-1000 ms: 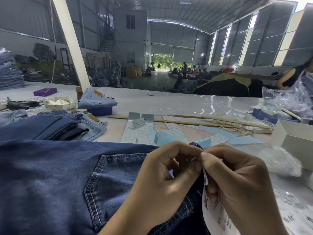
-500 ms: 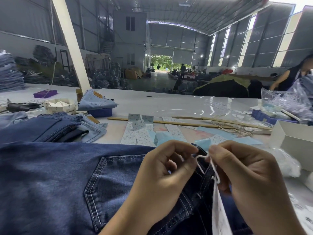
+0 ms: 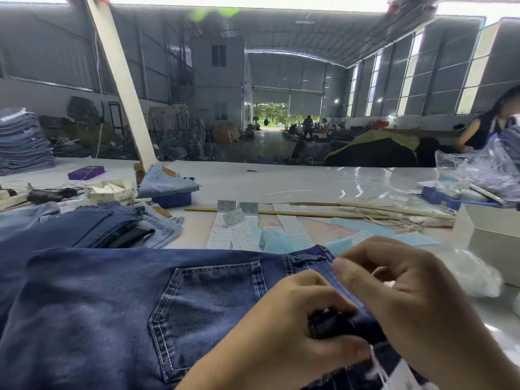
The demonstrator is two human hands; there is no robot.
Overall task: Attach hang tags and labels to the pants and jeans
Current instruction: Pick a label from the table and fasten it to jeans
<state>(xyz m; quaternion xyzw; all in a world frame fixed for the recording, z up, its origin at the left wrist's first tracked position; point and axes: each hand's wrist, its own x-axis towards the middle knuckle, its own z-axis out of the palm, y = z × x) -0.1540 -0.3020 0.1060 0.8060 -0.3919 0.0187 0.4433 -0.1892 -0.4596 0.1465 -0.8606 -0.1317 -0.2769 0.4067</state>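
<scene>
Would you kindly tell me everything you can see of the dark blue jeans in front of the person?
The dark blue denim jeans lie flat across the white table, back side up, showing a back pocket with pale contrast stitching and faded patches. The left hand grips a dark fold at the waistband while the right hand works just beside it. A white hang tag hangs below the hands.

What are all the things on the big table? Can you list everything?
jeans: one, dark blue, nearest, back pocket up.
folded jeans: few, blue, left.
jeans stack: one, blue, far left.
label sheets: several, white, centre.
blue papers: several, light blue, centre-right.
purple box: one, far left.
white box: one, right.
hang tag: one, white, bottom right.
left hand: grips dark denim fold.
right hand: fingers curled over waistband, blurred.
</scene>
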